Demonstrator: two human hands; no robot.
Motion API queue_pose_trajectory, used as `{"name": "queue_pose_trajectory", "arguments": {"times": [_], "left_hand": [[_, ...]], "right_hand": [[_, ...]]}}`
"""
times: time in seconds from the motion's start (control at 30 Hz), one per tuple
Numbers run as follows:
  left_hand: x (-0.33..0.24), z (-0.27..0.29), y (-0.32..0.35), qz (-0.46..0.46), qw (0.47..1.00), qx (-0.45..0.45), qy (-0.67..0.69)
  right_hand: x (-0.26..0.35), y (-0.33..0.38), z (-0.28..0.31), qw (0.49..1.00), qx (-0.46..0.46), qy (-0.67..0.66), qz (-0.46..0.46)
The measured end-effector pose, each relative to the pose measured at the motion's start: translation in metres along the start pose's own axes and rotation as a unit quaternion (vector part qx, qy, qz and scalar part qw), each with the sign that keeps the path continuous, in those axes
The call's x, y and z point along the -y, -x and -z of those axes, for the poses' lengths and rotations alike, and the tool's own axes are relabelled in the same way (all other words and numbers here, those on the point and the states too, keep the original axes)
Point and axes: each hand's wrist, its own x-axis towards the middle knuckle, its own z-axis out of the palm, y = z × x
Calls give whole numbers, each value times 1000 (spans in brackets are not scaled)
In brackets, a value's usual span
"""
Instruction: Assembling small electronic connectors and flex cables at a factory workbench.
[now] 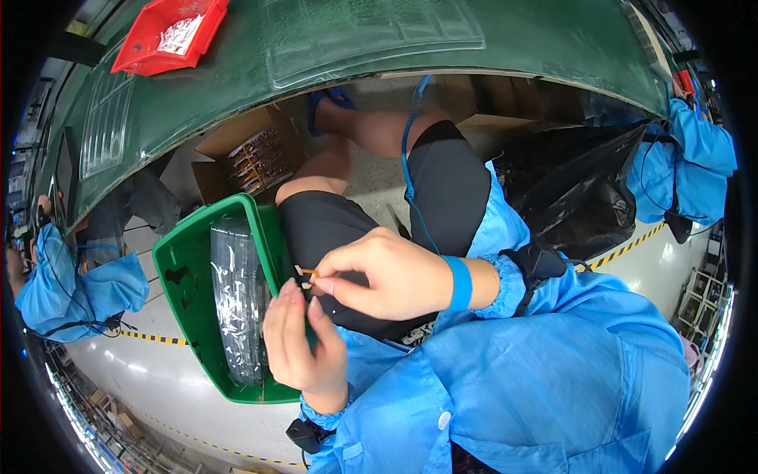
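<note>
Over my lap, beside the green bin, both hands meet at a small part with orange, dark and white bits (pixel 307 273). My right hand (pixel 387 272) pinches its orange end between thumb and forefinger. Close below, my left hand (pixel 304 347) is closed, its fingertips gathered at the dark and white end of the same part. The part is too small to name its kind. A blue band (pixel 459 283) circles my right wrist, and a coiled blue cord (pixel 408 150) runs from it up to the table.
A green bin (pixel 178 272) at my left holds stacked clear plastic trays (pixel 237 304). On the green table (pixel 545 39) sit a red tray (pixel 130 55) of small white pieces and a clear tray (pixel 371 35). An open carton (pixel 217 142) stands beneath; a black bag (pixel 576 182) lies right. People in blue sit either side.
</note>
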Motion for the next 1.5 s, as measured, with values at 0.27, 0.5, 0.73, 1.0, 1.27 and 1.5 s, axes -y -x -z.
{"name": "queue_pose_trajectory", "arguments": {"times": [0.27,0.5,0.73,1.0,1.27,1.5], "left_hand": [[-10,-1,-8,31,999,38,-6],[-12,0,-11,58,997,30,29],[-12,10,-10,158,979,77,98],[26,20,0,418,860,-85,280],[150,62,136,447,892,23,-60],[151,75,160,416,779,273,-382]], "right_hand": [[-5,4,-4,967,-2,195,165],[-1,7,0,955,-6,225,194],[-3,10,2,966,-6,183,181],[5,3,15,996,59,-66,-15],[-1,-14,15,954,39,-271,-122],[-15,-29,-1,989,-32,-145,29]]}}
